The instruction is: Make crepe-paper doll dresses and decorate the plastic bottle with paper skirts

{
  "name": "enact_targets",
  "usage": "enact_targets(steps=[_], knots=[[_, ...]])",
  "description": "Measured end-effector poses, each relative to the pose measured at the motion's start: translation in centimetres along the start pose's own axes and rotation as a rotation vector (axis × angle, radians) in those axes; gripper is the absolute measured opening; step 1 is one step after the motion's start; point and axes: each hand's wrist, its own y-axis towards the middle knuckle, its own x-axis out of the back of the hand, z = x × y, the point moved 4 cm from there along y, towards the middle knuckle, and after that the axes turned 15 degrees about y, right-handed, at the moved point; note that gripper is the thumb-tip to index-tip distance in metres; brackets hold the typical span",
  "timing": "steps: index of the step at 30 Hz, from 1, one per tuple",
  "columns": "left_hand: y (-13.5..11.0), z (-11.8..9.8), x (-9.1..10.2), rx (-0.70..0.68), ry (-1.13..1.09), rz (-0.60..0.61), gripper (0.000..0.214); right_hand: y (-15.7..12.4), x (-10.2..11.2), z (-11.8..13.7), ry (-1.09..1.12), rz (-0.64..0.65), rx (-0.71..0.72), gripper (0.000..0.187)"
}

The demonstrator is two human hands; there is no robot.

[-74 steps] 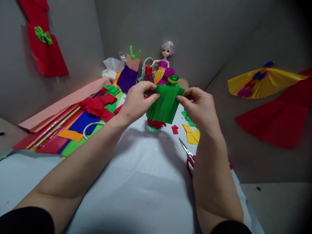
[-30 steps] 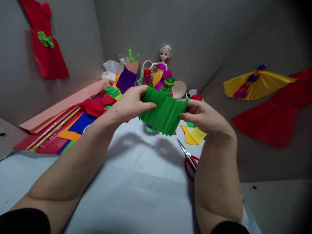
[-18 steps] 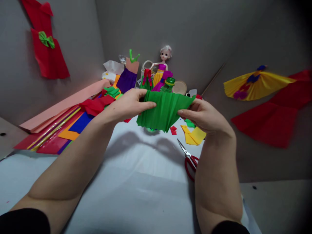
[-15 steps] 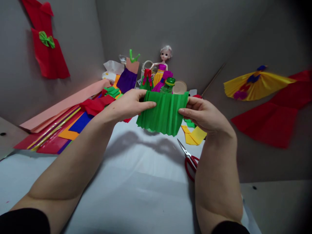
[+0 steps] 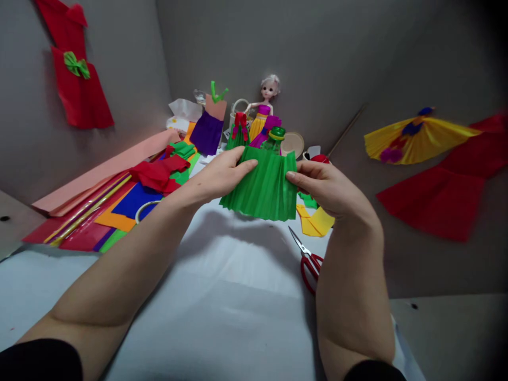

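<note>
A piece of pleated green crepe paper (image 5: 264,188) is held up above the table between my two hands, its lower edge fanned out. My left hand (image 5: 226,170) pinches its upper left corner, thumb in front. At the upper right edge, the thumb and fingers of my right hand (image 5: 323,182) are closed on it. The fingers behind the paper are partly hidden. Behind it stands a green bottle (image 5: 273,140), its lower part covered by the paper. Open-bladed or closed I cannot tell, red-handled scissors (image 5: 307,259) lie beside my right forearm.
Coloured paper sheets and rolls (image 5: 91,211) lie at the left. A doll (image 5: 264,108) in a purple and yellow dress stands at the back near a purple paper dress (image 5: 207,132). Folded yellow paper (image 5: 317,221) lies at the right. Paper dresses hang on both walls.
My right hand has moved slightly left, closer to my left hand. The paper's top edge is narrower and more gathered, and its hem flares. A white ring shows by my left forearm.
</note>
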Motion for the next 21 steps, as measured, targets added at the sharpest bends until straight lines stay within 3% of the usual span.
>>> enact_targets(steps=[4,9,13,21], knots=[[0.0,0.0,-0.5,-0.006,-0.023,0.004,0.015,0.3,-0.1,-0.3,-0.024,-0.034,0.016,0.030],[0.3,0.8,-1.3,0.066,-0.235,0.054,0.017,0.5,-0.7,-0.3,0.016,-0.037,0.014,0.024],[0.4,0.7,-1.4,0.115,-0.363,0.039,0.014,0.8,-0.7,-0.2,0.063,-0.049,0.044,0.032],[0.9,1.2,-1.3,0.048,-0.279,0.004,0.013,1.4,0.0,-1.1,0.215,-0.083,0.087,0.035]])
